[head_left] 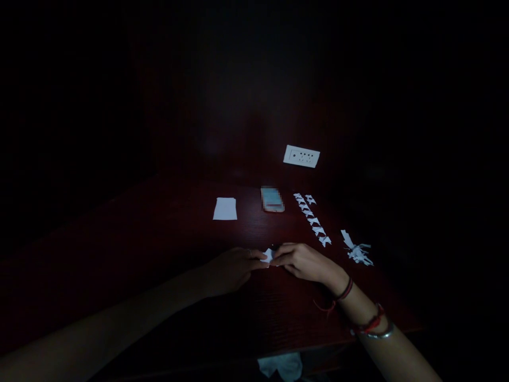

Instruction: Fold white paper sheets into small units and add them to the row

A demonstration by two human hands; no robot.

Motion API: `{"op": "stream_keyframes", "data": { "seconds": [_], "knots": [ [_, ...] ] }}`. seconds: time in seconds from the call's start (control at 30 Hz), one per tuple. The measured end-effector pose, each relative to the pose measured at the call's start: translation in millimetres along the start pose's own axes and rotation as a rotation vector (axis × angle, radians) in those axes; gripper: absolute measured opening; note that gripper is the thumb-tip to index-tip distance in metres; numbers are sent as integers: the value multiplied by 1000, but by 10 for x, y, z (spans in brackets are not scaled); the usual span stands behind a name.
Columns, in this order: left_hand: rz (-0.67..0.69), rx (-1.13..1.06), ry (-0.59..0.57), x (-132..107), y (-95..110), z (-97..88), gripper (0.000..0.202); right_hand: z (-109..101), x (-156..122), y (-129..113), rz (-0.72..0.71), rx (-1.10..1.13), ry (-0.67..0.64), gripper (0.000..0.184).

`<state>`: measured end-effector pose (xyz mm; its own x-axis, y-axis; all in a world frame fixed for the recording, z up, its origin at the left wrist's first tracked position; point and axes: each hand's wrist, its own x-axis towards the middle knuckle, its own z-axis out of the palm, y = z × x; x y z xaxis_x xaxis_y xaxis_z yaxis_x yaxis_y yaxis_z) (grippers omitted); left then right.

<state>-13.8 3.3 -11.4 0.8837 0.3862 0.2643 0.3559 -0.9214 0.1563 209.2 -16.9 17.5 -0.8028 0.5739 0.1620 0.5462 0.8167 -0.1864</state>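
Observation:
A small piece of white paper (269, 256) is pinched between both hands low on the dark red table (159, 233). My left hand (233, 268) holds its left side with the fingers closed. My right hand (304, 261) grips its right side, fingers pressed together; red thread bands and a metal bangle circle that wrist. A small dark object lies just behind the paper, too dim to name.
A white paper square (225, 208) lies further back, with a phone (272, 199) to its right. A row of several folded paper shapes (313, 219) runs diagonally at right, beside paper scraps (357, 250). A white wall socket (301, 156) sits behind. The surroundings are dark.

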Motion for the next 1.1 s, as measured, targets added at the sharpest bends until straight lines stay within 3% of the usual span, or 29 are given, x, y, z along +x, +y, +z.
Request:
{"op": "stream_keyframes", "data": {
  "seconds": [0.47, 0.93, 1.1],
  "knots": [
    [33, -50, 25, -16, -124, 65, 53, -8, -1, -38, 6, -39, -41, 28],
    [56, -47, 31, -34, -62, -15, 50, -28, -37, 41, 117, 122, 141, 34],
    [75, -28, 6, -39, -52, -47, 53, -14, -35, 81, 104, 157, 114, 30]
  ]
}}
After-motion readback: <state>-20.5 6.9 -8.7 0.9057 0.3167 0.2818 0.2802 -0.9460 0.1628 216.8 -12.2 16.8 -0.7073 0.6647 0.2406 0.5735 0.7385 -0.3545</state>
